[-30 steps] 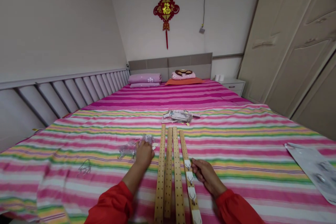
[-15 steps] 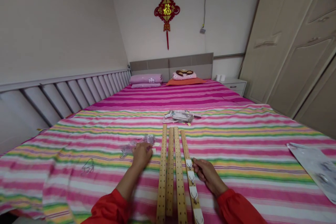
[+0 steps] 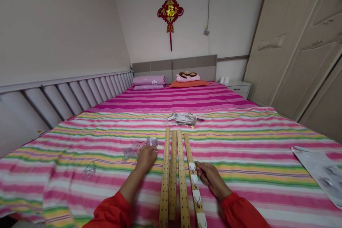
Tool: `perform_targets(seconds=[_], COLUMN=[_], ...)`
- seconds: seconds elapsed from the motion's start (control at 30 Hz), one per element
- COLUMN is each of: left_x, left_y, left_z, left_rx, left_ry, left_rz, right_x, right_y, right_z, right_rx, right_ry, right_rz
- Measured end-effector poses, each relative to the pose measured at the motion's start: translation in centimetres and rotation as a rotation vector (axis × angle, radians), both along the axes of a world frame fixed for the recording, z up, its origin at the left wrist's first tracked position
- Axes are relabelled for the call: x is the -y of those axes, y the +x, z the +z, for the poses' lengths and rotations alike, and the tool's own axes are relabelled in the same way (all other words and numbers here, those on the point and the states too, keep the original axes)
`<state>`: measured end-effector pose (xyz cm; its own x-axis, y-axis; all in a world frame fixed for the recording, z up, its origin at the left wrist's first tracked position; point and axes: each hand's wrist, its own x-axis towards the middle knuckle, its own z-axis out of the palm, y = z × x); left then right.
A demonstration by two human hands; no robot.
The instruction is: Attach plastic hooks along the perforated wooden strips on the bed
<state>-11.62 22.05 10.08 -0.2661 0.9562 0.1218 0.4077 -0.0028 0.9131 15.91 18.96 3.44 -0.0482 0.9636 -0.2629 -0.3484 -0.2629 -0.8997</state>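
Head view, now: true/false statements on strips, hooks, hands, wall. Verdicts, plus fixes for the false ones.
1. Four wooden strips lie on the striped cloth. True.
2. White hooks sit on the rightmost strip. True.
3. The left hand rests on the headboard. False: it is at the clear plastic, left of the strips.
4. The right hand is left of all the strips. False: it is right of them, beside the rightmost strip.
5. A red ornament hangs on the wall. True.

A red wall ornament [image 3: 170, 11] hangs above the grey headboard [image 3: 152, 66]; before it lie folded lilac bedding [image 3: 148, 81] and an orange cloth [image 3: 190, 83]; a white nightstand [image 3: 239, 87] stands near a beige wardrobe [image 3: 283, 66]; a slatted railing [image 3: 61, 81] flanks the bed [image 3: 171, 101].
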Motion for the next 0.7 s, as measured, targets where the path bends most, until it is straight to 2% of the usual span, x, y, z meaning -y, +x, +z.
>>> perform_targets(seconds=[0.07, 0.23, 0.37, 0.47, 0.53, 0.6, 0.7], left_x=[-0.1, 0.6, 2.0, 3.1, 3.7, 4.0, 4.3], left_y=[-0.3, -0.3, 1.1, 2.8, 4.0, 5.3, 7.3], left_z=[0.6, 2.1, 2.9, 3.0, 2.5, 1.7, 0.1], left_rx=[0.27, 0.598, 0.783, 0.853, 0.839, 0.778, 0.378], left_ry=[-0.036, -0.101, -0.181, -0.225, -0.244, -0.252, -0.179], left_rz=[0.064, 0.151, 0.174, 0.17, 0.139, 0.087, -0.09], right_x=[0.1, 0.3, 0.4, 0.7, 1.5, 2.5, 4.2], right_y=[0.0, -0.1, -0.1, -0.3, -0.8, -1.7, -3.2], right_z=[0.1, 0.5, 0.8, 2.1, 3.6, 5.5, 7.8], right_rx=[-0.001, 0.011, 0.05, 0.183, 0.302, 0.453, 0.754], right_ry=[0.004, 0.012, 0.014, 0.14, 0.322, 0.511, 0.795], right_rz=[0.002, 0.0, -0.016, -0.096, -0.133, -0.078, 0.007])
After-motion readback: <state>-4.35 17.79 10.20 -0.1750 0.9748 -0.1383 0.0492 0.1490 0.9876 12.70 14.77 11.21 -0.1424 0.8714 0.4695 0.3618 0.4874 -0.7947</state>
